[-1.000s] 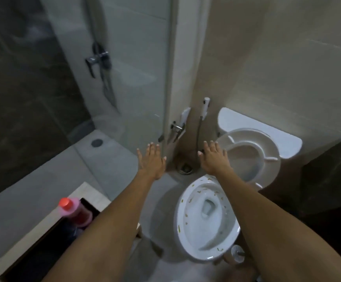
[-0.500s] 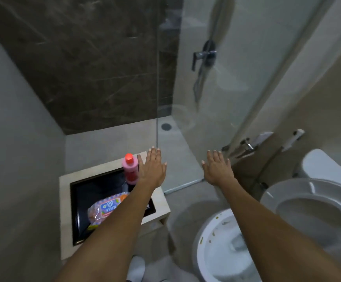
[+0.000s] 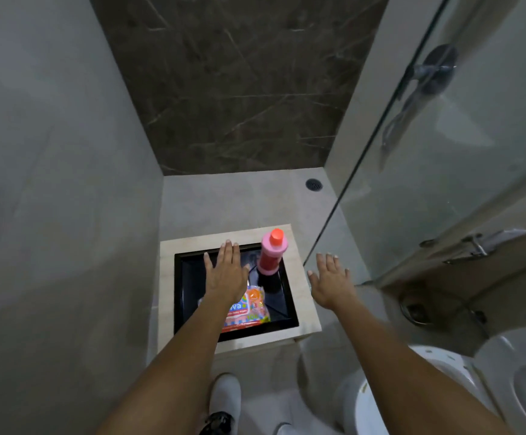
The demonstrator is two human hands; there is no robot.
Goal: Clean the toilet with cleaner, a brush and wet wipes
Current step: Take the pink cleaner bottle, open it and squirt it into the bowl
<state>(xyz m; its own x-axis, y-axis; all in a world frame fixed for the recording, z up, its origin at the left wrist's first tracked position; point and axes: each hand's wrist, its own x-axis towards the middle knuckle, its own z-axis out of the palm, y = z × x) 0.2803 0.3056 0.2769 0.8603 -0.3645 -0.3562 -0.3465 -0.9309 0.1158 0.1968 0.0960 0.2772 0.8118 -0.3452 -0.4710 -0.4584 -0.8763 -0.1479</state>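
Note:
A pink cleaner bottle (image 3: 272, 255) with an orange cap stands upright in the black recess of a low beige box (image 3: 301, 277). A colourful pack of wet wipes (image 3: 250, 309) lies in the same recess, partly under my left forearm. My left hand (image 3: 225, 273) hovers flat over the recess, fingers apart, just left of the bottle and holding nothing. My right hand (image 3: 330, 282) is spread flat over the box's right edge, empty. The white toilet bowl (image 3: 378, 400) with its raised seat (image 3: 506, 372) shows at the bottom right. No brush is visible.
A glass shower screen (image 3: 444, 152) with a metal hinge (image 3: 478, 246) runs along the right. A floor drain (image 3: 313, 184) sits at the back, another drain (image 3: 415, 310) near the toilet. A grey wall closes the left side. My white shoe (image 3: 224, 394) is on the floor below the box.
The view has swung left from the toilet to the box. Both flat, empty hands now hover over the box, the left one beside the bottle.

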